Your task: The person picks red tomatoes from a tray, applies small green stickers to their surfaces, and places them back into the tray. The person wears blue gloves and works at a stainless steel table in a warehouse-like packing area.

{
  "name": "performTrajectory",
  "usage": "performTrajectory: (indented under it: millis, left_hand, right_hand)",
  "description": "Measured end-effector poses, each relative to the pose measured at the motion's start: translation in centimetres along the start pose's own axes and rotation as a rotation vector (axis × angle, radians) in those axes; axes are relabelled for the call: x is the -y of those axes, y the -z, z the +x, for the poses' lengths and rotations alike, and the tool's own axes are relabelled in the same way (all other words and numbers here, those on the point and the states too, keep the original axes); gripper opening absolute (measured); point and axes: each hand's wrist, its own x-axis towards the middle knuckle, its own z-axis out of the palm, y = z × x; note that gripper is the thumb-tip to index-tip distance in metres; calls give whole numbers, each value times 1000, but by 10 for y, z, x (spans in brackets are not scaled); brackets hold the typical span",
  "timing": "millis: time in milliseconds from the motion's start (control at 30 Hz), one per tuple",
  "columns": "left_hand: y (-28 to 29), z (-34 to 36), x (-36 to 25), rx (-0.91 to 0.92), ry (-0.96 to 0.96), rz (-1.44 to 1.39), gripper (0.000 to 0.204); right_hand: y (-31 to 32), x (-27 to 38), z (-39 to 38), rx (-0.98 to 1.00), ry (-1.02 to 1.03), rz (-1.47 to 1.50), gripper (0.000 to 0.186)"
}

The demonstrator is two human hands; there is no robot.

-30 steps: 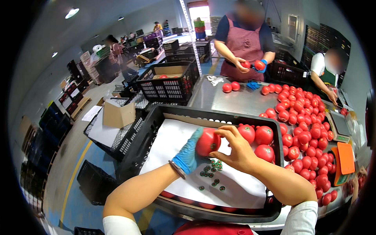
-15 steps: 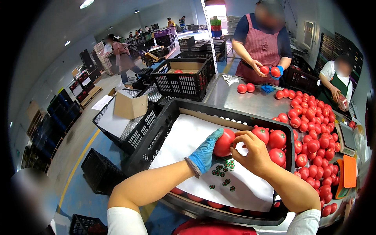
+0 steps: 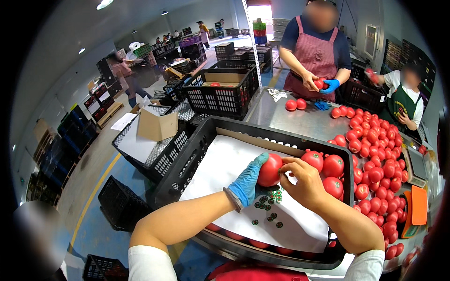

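A large red tomato (image 3: 269,169) rests in my left hand (image 3: 247,180), which wears a blue glove and is closed round it. My bare right hand (image 3: 303,182) is at the tomato's right side, thumb and forefinger pinched together; whatever is between the fingertips is too small to make out. Both hands are over a black plastic crate (image 3: 185,164) lined with a white paper sheet (image 3: 211,187). Several small round dark green stickers (image 3: 263,199) lie on the sheet below the tomato. Along the crate's right end sit several tomatoes (image 3: 333,166), some bearing round green stickers.
Many loose tomatoes (image 3: 375,154) cover the metal table (image 3: 267,112) on the right, beside a scale (image 3: 416,164) and an orange object (image 3: 418,206). Other black crates (image 3: 218,96) stand behind and left. Across the table, a co-worker in a checked apron (image 3: 318,61) holds tomatoes; another wears green (image 3: 404,105).
My hands stay almost in place at the tomato, the right fingertips shifting slightly. The co-worker opposite has brought the tomatoes together; the one at right has raised an arm. A person at back left has moved.
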Motion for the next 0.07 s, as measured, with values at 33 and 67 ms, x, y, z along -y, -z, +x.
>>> performTrajectory:
  millis: [33, 67]
  left_hand:
    - [-2, -2, -1, -13, 7, 11, 54]
    - [-4, -5, -3, -25, 13, 21, 54]
  right_hand:
    - [0, -2, 0, -4, -3, 5, 15]
    - [3, -1, 0, 35, -67, 48, 14]
